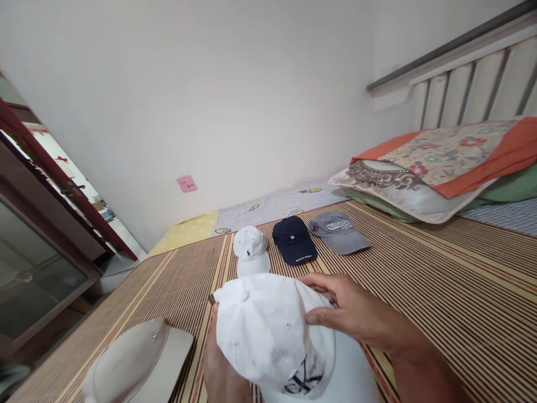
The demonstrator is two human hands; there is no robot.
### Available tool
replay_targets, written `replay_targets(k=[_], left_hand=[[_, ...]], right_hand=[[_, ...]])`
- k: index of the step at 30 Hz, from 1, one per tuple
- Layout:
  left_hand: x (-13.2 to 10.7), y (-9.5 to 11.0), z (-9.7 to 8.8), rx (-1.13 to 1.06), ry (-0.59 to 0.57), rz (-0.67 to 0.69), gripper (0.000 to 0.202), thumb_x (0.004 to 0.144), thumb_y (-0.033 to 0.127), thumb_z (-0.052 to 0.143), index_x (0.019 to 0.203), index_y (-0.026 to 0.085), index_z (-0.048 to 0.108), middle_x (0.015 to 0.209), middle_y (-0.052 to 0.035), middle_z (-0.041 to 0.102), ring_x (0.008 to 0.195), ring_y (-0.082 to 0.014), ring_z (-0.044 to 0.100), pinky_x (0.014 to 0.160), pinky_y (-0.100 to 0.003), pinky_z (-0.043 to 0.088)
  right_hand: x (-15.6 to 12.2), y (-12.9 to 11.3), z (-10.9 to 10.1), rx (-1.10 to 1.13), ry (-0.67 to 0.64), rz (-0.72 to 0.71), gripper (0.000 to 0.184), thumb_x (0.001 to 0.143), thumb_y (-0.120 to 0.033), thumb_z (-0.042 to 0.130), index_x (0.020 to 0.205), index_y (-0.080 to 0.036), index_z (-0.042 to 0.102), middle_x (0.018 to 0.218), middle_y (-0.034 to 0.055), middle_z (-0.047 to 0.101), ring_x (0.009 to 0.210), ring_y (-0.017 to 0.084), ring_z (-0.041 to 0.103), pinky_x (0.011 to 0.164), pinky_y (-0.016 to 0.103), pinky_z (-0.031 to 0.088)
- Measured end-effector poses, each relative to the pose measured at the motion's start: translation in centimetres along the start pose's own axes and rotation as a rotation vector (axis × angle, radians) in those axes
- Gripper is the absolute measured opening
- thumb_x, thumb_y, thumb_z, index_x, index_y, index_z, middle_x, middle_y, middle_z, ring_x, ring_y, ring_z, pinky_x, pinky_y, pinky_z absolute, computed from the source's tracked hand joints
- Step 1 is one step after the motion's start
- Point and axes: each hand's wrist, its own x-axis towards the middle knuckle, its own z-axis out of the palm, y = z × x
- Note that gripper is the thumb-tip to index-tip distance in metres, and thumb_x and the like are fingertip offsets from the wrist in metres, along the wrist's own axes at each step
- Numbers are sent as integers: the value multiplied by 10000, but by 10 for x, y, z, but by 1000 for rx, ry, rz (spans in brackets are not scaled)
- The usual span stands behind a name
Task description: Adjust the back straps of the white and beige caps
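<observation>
A white baseball cap (268,336) with a dark logo on its front sits in both my hands above the striped mat. My left hand (220,372) is under the cap's back, mostly hidden, and grips it from below. My right hand (356,310) rests on the cap's right side, fingers and thumb pinching the crown. Beyond it lie three caps in a row: a small white cap (250,252), a navy cap (293,239) and a grey cap (339,232).
A beige cap (138,364) lies at the near left on the striped bamboo mat (461,291). Stacked pillows (436,168) sit at the far right by a slatted headboard (470,84). A white wall with a pink note (187,183) runs behind; a wooden door frame (54,184) stands left.
</observation>
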Motion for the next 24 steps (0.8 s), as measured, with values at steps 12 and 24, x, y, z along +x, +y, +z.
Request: replay_targets(k=[12,24], left_hand=[[-7,-56,29,161,-573,-96,574,834,309,882,1358,158,703,1360,-173,725,1395,-368,575,1223,-487,411],[36,-36,-12,-91,-40,249,582,759,99,716,1328,218,690,1117,-67,812,1042,-253,765,919,-328,630]], right_hand=[[10,27,-19,-315,922,-106,350,894,-543,667,1039,-231,737,743,32,748,624,223,629,569,342,492],[23,25,-12,-244,863,-142,571,850,-586,637,1226,-159,693,1267,207,748,1190,356,702,1013,562,572]])
